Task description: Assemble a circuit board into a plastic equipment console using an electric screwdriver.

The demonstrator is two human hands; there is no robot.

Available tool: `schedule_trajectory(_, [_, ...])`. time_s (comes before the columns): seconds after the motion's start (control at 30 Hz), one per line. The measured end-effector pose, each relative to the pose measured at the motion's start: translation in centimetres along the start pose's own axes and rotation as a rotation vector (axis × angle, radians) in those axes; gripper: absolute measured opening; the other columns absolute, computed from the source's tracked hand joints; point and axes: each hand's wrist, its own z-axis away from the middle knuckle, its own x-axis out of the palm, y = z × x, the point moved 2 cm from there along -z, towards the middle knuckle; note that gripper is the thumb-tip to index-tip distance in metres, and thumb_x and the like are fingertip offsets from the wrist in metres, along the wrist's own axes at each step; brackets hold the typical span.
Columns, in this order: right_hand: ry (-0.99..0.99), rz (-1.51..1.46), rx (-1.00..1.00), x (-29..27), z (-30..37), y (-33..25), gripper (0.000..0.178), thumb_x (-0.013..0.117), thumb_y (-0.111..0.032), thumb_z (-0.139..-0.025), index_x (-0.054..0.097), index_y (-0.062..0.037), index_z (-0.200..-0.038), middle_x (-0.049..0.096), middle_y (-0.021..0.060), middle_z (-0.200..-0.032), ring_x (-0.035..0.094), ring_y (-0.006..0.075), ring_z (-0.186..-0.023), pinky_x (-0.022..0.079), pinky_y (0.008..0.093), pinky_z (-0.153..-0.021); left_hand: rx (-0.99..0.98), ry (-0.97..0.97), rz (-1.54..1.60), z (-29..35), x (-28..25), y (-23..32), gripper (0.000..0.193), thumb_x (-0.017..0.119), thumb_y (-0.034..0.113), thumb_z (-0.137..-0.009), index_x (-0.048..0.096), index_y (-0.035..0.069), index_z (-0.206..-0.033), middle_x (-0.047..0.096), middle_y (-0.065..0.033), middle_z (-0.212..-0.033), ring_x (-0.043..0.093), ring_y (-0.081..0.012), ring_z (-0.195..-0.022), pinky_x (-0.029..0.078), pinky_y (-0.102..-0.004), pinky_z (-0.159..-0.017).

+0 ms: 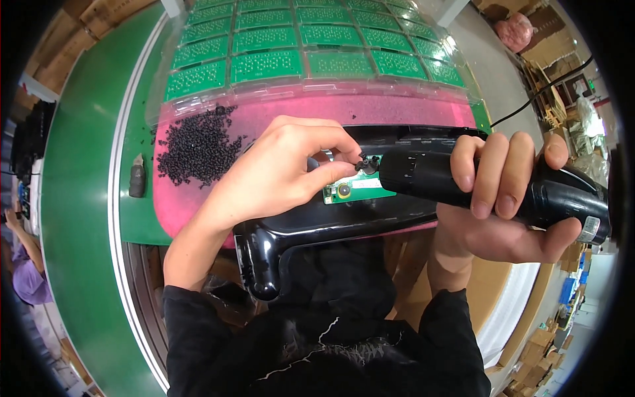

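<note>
In the head view, the left hand [278, 169] sits in the middle of the frame. Its grip is pinched shut on a tiny black screw [362, 163], held between thumb and fingertips. The screw is just above a small green board [350, 190] that lies inside a shiny black plastic shell [297, 231].

The right hand [509, 198], at the right of the frame, has its grip wrapped tight around a black electric screwdriver [463, 182]. The tool's tip points left, at the screw.

A heap of little black screws [198, 142] lies on a pink mat [297, 109] at the upper left. Along the top is a clear tray of green boards [297, 40]. The green counter [79, 198] curves down the left side. Brown cardboard boxes [542, 344] are at the lower right.
</note>
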Motion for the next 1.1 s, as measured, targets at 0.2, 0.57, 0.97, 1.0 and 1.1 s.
schedule_trajectory(0.2, [-0.107,0.073,0.025,-0.7,0.0,0.5,0.056,0.054,-0.056,-0.082,0.048,-0.011,-0.115,0.046,-0.0036,-0.063,0.044,0.0078,-0.05,0.038,0.0263,-0.055,0.063,0.007,-0.138,-0.1,0.3,0.1,0.02,0.069,-0.001,-0.071,0.063,-0.004,-0.089,0.064,-0.0112,-0.079,0.063,-0.0203,-0.071,0.05,-0.0288,-0.066])
schedule_trajectory(0.57, [-0.037,0.043,0.002,-0.5,0.6,0.5,0.056,0.056,-0.055,-0.081,0.048,-0.0109,-0.115,0.046,-0.0044,-0.063,0.044,0.0071,-0.049,0.038,0.0251,-0.055,0.154,-0.019,-0.169,-0.2,0.4,-0.5,0.012,0.07,0.0,-0.071,0.065,-0.005,-0.081,0.065,-0.0131,-0.08,0.065,-0.0256,-0.071,0.052,-0.0303,-0.062])
schedule_trajectory(0.97, [0.066,-0.084,0.007,-1.2,0.4,-0.5,0.049,0.058,-0.048,-0.081,0.045,-0.0095,-0.109,0.045,-0.0049,-0.062,0.044,0.0074,-0.049,0.04,0.0263,-0.057,0.135,-0.034,0.044,-0.5,0.5,-0.3,0.013,0.07,-0.003,-0.069,0.065,-0.004,-0.081,0.067,-0.0128,-0.08,0.065,-0.0198,-0.07,0.052,-0.0279,-0.063])
schedule_trajectory(1.0, [0.063,-0.089,0.003,-1.2,0.3,-0.5,0.049,0.058,-0.048,-0.081,0.046,-0.0092,-0.11,0.046,-0.0048,-0.062,0.045,0.0074,-0.049,0.04,0.0267,-0.057,0.134,-0.038,0.044,-0.4,0.5,-0.3,0.013,0.07,-0.003,-0.069,0.065,-0.004,-0.081,0.067,-0.0128,-0.08,0.065,-0.0198,-0.07,0.052,-0.0279,-0.063])
schedule_trajectory(1.1, [0.026,-0.078,-0.013,-1.5,0.2,-0.2,0.05,0.056,-0.049,-0.082,0.047,-0.0086,-0.111,0.047,-0.0045,-0.063,0.045,0.0077,-0.05,0.041,0.0274,-0.057,0.145,0.006,0.01,-0.4,0.9,-0.3,0.01,0.069,0.002,-0.074,0.066,-0.002,-0.082,0.067,-0.0098,-0.079,0.066,-0.02,-0.072,0.051,-0.0281,-0.062])
